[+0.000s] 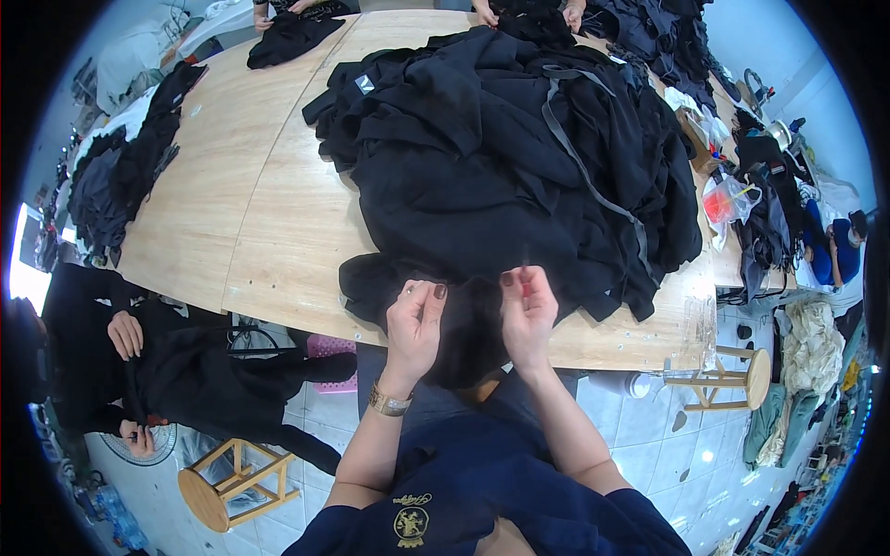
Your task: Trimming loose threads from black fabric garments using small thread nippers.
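Close to my body, at the table's near edge, both hands are at a black garment point(468, 324) that hangs partly over the edge. My left hand point(414, 326) is closed in a pinch on its cloth, thumb against the fingers. My right hand point(528, 320) is closed too, at the garment's right side. Something small and red point(527, 290) shows inside its curled fingers; most of it is hidden, so I cannot make out its kind. Just beyond my hands lies a large heap of black garments point(464, 157), with a grey strap point(575, 148) across its right part.
Black clothes point(125, 167) lie along the table's point(199, 176) left edge. At left, a person point(83, 324) handles black cloth; others' hands point(278, 11) work at the far edge. Wooden stools point(218, 496) stand on both sides. A drink bag point(728, 199) sits at right.
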`<control>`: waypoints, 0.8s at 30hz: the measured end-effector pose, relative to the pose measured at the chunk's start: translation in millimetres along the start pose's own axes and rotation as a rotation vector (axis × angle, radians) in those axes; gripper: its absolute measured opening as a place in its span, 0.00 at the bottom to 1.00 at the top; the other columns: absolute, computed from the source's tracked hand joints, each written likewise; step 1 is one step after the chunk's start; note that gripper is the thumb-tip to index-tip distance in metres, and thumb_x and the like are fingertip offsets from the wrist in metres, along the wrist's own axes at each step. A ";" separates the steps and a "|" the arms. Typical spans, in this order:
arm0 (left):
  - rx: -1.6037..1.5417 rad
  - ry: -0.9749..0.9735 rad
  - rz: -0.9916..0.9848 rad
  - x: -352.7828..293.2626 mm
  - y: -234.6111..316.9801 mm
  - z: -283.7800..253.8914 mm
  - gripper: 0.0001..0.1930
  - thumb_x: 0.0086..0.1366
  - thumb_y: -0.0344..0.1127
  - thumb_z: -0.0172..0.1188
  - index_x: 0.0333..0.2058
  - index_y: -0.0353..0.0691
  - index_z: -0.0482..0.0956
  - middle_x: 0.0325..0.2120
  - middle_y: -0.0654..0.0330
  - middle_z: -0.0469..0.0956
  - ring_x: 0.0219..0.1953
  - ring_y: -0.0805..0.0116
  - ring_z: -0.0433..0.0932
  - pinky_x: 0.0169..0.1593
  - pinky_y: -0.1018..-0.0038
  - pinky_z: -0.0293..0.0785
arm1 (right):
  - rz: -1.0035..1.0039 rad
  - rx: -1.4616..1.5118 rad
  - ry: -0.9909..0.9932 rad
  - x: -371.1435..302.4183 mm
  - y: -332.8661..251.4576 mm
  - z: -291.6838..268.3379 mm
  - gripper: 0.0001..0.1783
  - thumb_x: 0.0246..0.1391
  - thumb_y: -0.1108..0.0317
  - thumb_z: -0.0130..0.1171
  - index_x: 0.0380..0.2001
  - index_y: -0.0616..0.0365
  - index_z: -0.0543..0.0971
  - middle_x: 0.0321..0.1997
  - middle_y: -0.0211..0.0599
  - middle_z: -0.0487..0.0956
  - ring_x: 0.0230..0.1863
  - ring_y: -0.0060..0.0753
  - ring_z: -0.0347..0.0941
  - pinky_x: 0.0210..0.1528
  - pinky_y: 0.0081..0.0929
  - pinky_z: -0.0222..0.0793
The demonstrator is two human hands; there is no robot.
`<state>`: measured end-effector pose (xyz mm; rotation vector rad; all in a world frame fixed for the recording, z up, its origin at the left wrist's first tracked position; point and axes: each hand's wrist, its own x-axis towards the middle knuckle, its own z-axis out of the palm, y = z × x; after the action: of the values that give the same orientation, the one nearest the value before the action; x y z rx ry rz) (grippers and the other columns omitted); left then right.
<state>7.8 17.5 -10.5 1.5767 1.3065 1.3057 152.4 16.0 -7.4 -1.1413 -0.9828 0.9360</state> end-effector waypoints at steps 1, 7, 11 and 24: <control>-0.035 -0.001 -0.039 -0.5 -2.5 -1.1 0.13 0.66 0.36 0.51 0.27 0.31 0.73 0.20 0.55 0.69 0.25 0.64 0.67 0.30 0.73 0.64 | 0.054 0.086 -0.033 1.0 7.6 -8.4 0.06 0.61 0.68 0.52 0.31 0.58 0.70 0.20 0.14 0.65 0.21 0.04 0.54 0.21 0.08 0.47; -0.038 0.014 -0.049 -1.2 -2.4 1.1 0.12 0.65 0.35 0.52 0.27 0.31 0.73 0.20 0.55 0.69 0.25 0.63 0.68 0.31 0.73 0.64 | 0.170 0.002 -0.169 -4.0 -6.7 -1.2 0.05 0.56 0.71 0.57 0.29 0.61 0.74 0.18 0.13 0.62 0.18 0.04 0.51 0.19 0.09 0.45; 0.203 0.067 0.179 -1.4 3.2 4.9 0.10 0.64 0.34 0.53 0.27 0.34 0.74 0.21 0.55 0.71 0.28 0.58 0.70 0.37 0.68 0.65 | 0.189 -0.187 -0.251 -4.6 -7.3 1.0 0.06 0.52 0.70 0.60 0.28 0.62 0.76 0.15 0.16 0.65 0.14 0.06 0.54 0.16 0.11 0.46; 0.386 0.117 0.392 -3.2 3.2 8.9 0.06 0.61 0.32 0.54 0.28 0.37 0.75 0.23 0.55 0.69 0.31 0.55 0.68 0.43 0.65 0.64 | 0.414 -0.012 -0.243 -3.0 -19.6 -2.1 0.06 0.49 0.74 0.56 0.29 0.66 0.77 0.11 0.24 0.69 0.07 0.13 0.60 0.10 0.14 0.54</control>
<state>17.3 14.4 -10.5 2.1349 1.4333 1.4570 155.3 9.2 11.2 -1.2881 -0.9617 1.4287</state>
